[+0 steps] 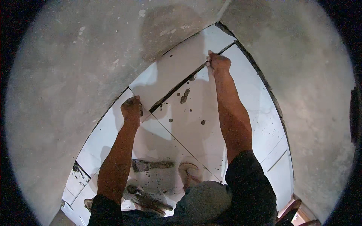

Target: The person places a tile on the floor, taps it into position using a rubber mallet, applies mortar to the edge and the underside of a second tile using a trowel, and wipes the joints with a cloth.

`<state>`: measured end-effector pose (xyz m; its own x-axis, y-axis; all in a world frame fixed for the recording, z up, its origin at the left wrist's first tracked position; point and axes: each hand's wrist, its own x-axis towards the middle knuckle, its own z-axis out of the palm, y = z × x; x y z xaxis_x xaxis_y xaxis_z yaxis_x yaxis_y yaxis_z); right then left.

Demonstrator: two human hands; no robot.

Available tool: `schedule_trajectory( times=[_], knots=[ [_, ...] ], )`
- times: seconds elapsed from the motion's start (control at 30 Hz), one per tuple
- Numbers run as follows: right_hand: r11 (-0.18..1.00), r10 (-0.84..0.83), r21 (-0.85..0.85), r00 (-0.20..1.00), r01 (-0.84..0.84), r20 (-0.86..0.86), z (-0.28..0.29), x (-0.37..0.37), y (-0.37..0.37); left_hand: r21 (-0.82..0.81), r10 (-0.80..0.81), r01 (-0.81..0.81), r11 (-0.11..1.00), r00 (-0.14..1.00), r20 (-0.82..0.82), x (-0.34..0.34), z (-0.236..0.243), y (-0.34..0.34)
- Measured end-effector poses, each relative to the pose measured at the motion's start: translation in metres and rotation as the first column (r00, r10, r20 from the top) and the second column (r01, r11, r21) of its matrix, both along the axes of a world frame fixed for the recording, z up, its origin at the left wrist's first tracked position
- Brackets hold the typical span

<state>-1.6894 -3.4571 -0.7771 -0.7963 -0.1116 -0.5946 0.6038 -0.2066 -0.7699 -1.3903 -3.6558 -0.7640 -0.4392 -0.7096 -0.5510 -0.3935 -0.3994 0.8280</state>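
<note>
My left hand (131, 108) is closed at the left end of a white floor tile (184, 49) that lies along the wall. A small dark shape shows beside its fingers; I cannot make out what it is. Farther up and to the right, my right hand (219, 63) has its fingers bent together at a dark open gap (177, 87) along that tile's near edge. Whatever those fingers grip is hidden. On the near side of the gap, another white tile (188, 113) carries spots of wet grey mortar (184, 97).
A trowel (141, 166) smeared with mortar lies on the tiles between my arms. Below it rests a mallet-like tool (149, 199), partly covered by my body. Bare concrete walls (90, 49) close in on both sides, with a dark gap (260, 71) along the right one.
</note>
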Motion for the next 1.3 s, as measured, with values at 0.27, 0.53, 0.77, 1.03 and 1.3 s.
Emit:
schedule_trajectory(
  times=[0.27,0.53,0.77,1.03,1.3],
  knots=[
    [0.790,0.384,0.583,0.895,-0.190,-0.228,-0.037,-0.015,0.011,-0.185,-0.250,0.286,0.940,0.948,0.198,0.005,-0.008,-0.005],
    [0.512,0.708,0.834,0.651,-0.207,-0.273,-0.092,-0.044,0.046,-0.172,-0.461,0.486,0.857,0.872,0.165,-0.010,0.011,-0.001],
    [0.280,0.839,0.913,0.538,-0.296,-0.083,-0.063,-0.052,0.060,-0.118,-0.467,0.474,0.872,0.880,0.083,-0.008,0.009,-0.007],
    [0.090,0.962,0.970,0.232,0.224,-0.143,-0.013,-0.029,0.036,0.012,-0.457,0.459,0.889,0.884,0.099,0.008,0.046,-0.014],
    [0.597,0.657,0.765,0.400,0.242,-0.639,0.038,0.027,-0.006,-0.079,-0.633,0.715,0.695,0.660,0.403,0.144,0.148,-0.042]
  ],
)
